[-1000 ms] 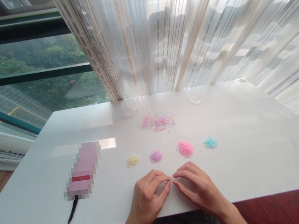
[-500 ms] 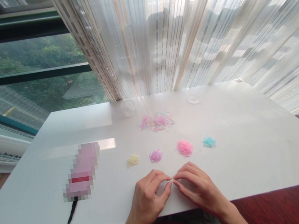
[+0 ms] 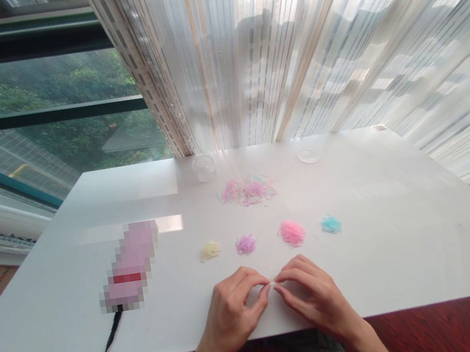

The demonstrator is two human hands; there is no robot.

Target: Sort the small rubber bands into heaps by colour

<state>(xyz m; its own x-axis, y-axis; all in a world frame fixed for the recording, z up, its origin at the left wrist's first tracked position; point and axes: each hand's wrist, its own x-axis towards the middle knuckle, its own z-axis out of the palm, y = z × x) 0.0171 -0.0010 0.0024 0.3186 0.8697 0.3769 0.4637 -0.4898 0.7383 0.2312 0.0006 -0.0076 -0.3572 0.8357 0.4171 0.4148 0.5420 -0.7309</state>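
Observation:
My left hand (image 3: pixel 238 304) is closed in a pinch, thumb against forefinger, just above the near part of the table. Facing it, my right hand (image 3: pixel 309 288) is pinched in the same way, its fingertips a small gap from the left ones. A tiny pale strip (image 3: pixel 271 282) spans that gap; most of it is hidden by the fingers. Beyond the hands lie small heaps of short thin strips: a yellow heap (image 3: pixel 210 250), a purple heap (image 3: pixel 246 244), a pink heap (image 3: pixel 292 232) and a turquoise heap (image 3: pixel 331 224).
Farther back spreads a mixed-colour pile of strips (image 3: pixel 248 190). Behind it stand a clear round container (image 3: pixel 204 170) and a clear lid (image 3: pixel 308 156). On the left of the white table (image 3: pixel 400 234) lies a blurred pink object (image 3: pixel 131 263) with a black strap (image 3: pixel 110 342).
My fingertips have drawn slightly apart, the right ones shifting a little to the right. The camera view has moved slightly; the heaps lie as before.

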